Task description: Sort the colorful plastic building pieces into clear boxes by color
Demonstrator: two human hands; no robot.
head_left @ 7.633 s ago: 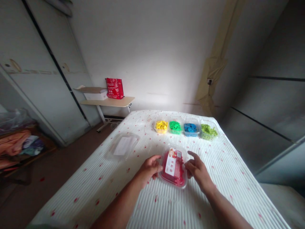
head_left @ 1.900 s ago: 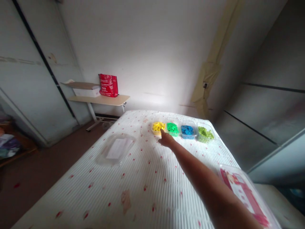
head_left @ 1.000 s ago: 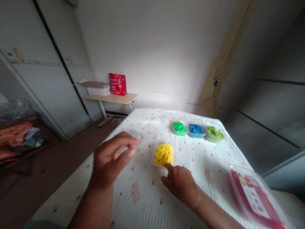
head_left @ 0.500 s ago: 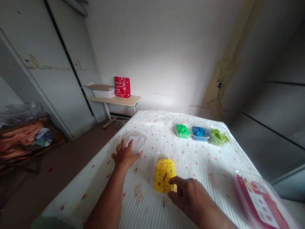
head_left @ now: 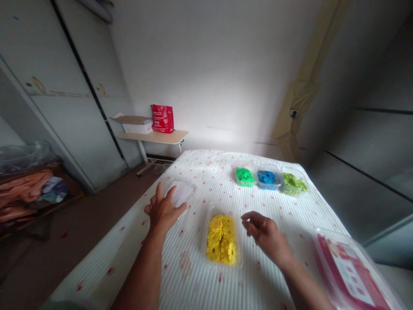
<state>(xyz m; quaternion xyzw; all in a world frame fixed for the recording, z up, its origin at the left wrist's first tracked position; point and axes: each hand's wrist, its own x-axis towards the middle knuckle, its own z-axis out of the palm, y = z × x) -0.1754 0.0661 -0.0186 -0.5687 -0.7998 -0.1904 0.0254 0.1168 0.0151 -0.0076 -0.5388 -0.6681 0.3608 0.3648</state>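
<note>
A clear plastic box [head_left: 239,245] stands in front of me, filled with yellow flower-shaped pieces [head_left: 221,239] standing in two rows. Just to its right, my right hand [head_left: 266,234] hovers with the fingers drawn together, and nothing shows between the fingertips. My left hand [head_left: 164,211] has its fingers spread. It is at the near left side of another clear plastic container [head_left: 182,193] with something whitish in it; whether it touches it I cannot tell. Farther back are clear boxes of green pieces [head_left: 245,177], blue pieces [head_left: 267,179] and light-green pieces [head_left: 294,184].
A pink-and-white package in clear plastic [head_left: 351,267] lies at the right on the white ribbed bed cover [head_left: 193,284]. Beyond the bed is a small table [head_left: 161,137] with a red bag [head_left: 162,118] and a cardboard box [head_left: 135,125]. Clothes [head_left: 26,185] are piled at the left.
My right hand has moved away from the yellow pieces, up and to the right of their box. The yellow pieces near the front now sit differently. My left hand stays spread by the clear container.
</note>
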